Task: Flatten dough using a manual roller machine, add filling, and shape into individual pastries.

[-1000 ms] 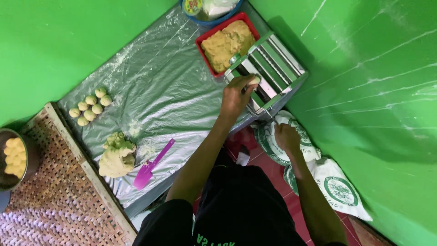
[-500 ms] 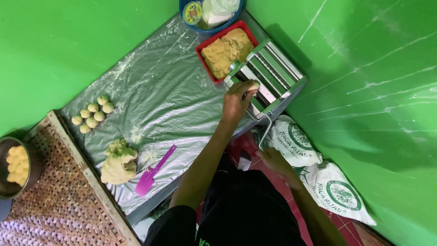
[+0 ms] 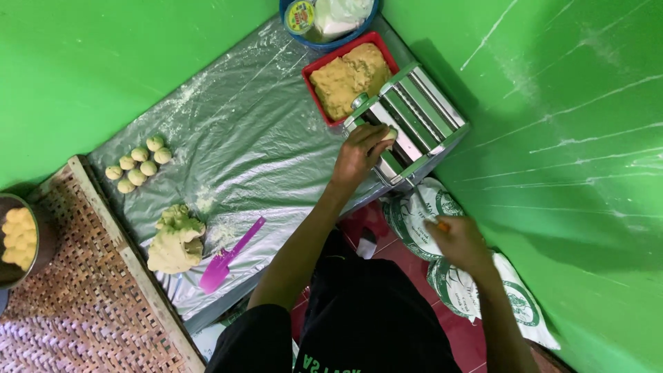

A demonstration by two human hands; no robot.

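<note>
Green walls enclose a foil-covered desk (image 3: 228, 145). On the head view, dough is pressed into the roller machine (image 3: 409, 123) by the closed left hand (image 3: 360, 152); the crank handle (image 3: 431, 215) is gripped by the right hand (image 3: 459, 242). Steady feeding with even cranking is judged advisable.
</note>
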